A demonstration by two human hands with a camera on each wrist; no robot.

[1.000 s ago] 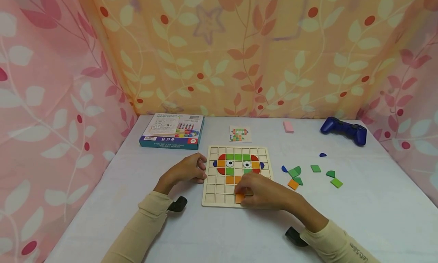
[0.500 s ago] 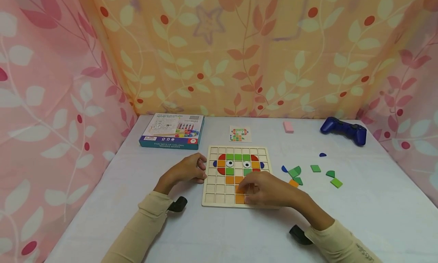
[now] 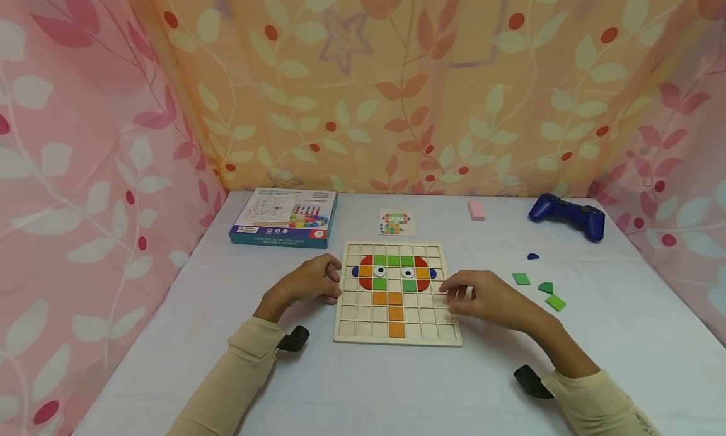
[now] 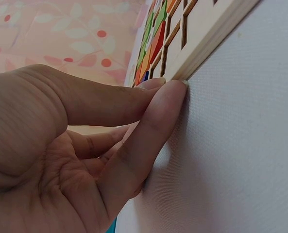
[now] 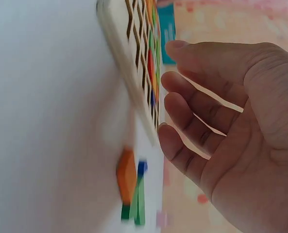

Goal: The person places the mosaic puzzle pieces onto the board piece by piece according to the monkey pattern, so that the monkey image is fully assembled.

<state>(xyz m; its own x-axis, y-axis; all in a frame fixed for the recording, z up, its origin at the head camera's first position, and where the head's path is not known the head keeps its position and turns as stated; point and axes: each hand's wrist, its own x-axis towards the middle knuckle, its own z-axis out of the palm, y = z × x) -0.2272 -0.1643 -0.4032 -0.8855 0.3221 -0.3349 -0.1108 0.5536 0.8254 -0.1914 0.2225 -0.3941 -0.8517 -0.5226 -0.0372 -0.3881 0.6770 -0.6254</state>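
L hand (image 3: pixel 306 281) grips board (image 3: pixel 363 329); R hand (image 3: pixel 489 299) loose, empty. Prob. best: seat desk's (image 3: pixel 408 392) R-side tiles (image 3: pixel 556 302) flush.

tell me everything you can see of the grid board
The pale, wooden-looking grid board, its cells framed by raised lines, lies flat on the white table. Coloured tiles and two eye discs sit across its upper half; orange tiles run down to the bottom row, other cells being bare. The left grip touches its left edge; the right grip's contact is unclear.
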